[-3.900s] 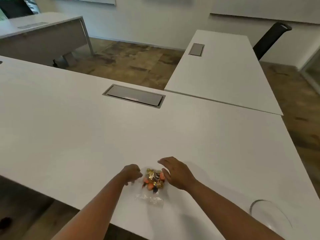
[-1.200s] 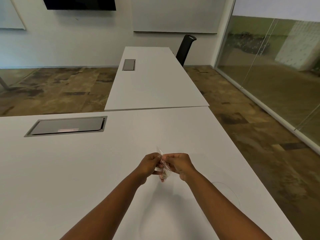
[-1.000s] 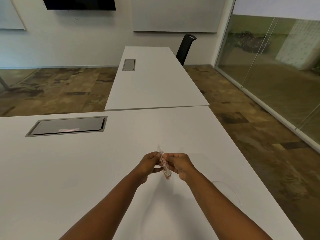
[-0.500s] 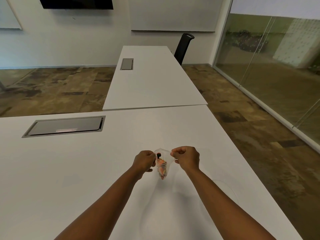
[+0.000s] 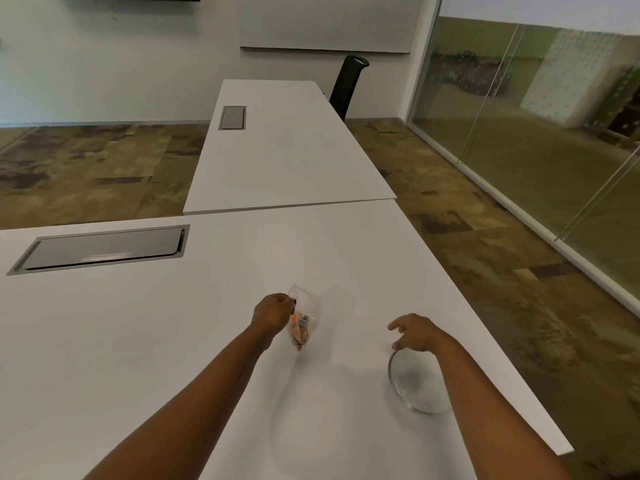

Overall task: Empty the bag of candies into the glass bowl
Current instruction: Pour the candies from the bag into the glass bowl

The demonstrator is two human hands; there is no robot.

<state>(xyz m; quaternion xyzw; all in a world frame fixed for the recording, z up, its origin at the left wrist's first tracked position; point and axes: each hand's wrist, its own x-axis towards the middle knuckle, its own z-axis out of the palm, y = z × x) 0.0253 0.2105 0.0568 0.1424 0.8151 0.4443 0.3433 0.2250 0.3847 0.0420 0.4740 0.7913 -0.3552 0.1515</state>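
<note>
A clear plastic bag of candies (image 5: 302, 323) hangs from my left hand (image 5: 273, 315), which pinches its top edge above the white table (image 5: 138, 341); orange and dark wrapped sweets sit at the bag's bottom and its mouth gapes. An empty glass bowl (image 5: 414, 384) stands on the table to the right, near the table's right edge. My right hand (image 5: 415, 332) hovers over the bowl's far rim with fingers spread, holding nothing; my forearm covers the bowl's right side.
A grey cable hatch (image 5: 100, 249) is set into the table at the far left. A second white table (image 5: 284, 147) adjoins at the back, with a black chair (image 5: 348, 83) behind it. A glass wall (image 5: 536, 133) runs along the right.
My right hand has let go of the bag and moved right and down to the bowl. The bag now hangs from my left hand alone, with its mouth wider.
</note>
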